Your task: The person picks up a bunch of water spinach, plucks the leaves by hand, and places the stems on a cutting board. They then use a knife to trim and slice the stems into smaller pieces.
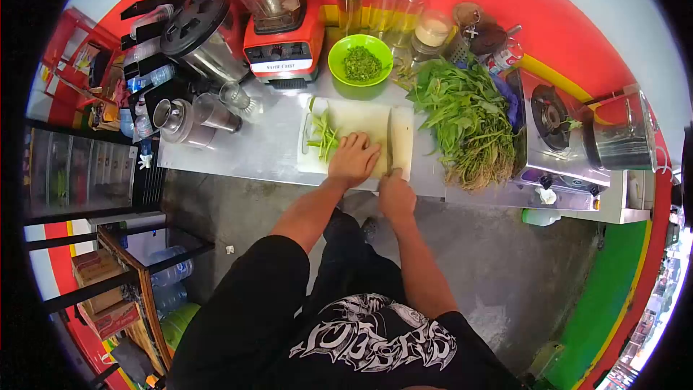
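Note:
A white cutting board [359,114] lies near the counter's front edge. On its left part is a small bunch of green stalks [323,132]. My left hand [354,159] presses down at the right end of that bunch, fingers bent over it; what lies under the palm is hidden. My right hand [396,196] is closed round the handle of a kitchen knife [390,139]. Its blade points away from me across the board, just right of my left fingertips. Behind the board stands a green bowl [339,76] with chopped greens [362,64] in it.
A large heap of leafy greens [465,119] lies right of the board, beside a gas stove [552,119] with a metal pot [626,133]. A red blender [284,47], pump bottles [349,7] and metal shakers [173,117] stand along the back and left.

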Demonstrator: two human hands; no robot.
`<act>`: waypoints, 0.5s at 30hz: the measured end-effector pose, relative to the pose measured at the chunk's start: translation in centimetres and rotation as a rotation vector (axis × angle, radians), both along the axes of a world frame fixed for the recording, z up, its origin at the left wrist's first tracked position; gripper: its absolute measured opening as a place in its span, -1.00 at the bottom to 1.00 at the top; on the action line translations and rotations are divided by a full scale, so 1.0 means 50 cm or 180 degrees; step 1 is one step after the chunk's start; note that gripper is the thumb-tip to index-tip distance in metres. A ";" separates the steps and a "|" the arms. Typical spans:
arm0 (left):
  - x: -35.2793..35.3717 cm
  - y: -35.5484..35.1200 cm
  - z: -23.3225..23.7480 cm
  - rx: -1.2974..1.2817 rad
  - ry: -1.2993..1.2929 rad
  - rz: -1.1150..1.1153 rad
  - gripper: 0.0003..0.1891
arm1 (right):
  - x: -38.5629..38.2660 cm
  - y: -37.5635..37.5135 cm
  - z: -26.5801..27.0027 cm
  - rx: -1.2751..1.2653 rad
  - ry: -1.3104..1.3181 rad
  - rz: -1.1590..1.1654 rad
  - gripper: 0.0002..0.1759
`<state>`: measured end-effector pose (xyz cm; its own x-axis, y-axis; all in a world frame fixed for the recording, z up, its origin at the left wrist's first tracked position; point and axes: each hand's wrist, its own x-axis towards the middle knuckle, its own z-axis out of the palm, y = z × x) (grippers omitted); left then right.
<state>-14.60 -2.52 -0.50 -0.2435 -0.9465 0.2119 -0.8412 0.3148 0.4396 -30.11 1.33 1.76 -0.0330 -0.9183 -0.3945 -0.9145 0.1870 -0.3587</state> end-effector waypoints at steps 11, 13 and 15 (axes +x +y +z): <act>0.006 -0.003 -0.023 0.0074 -0.0006 0.0086 -0.72 | 0.007 -0.003 0.031 -0.0702 -0.0483 -0.0119 -0.62; 0.003 0.002 -0.022 -0.0136 -0.0010 0.0089 -0.73 | 0.017 0.012 0.029 -0.0674 -0.0383 0.0080 -0.62; 0.004 -0.005 -0.022 0.0041 0.0050 0.0002 -0.74 | 0.029 0.015 0.030 -0.0616 -0.0099 0.0091 -0.65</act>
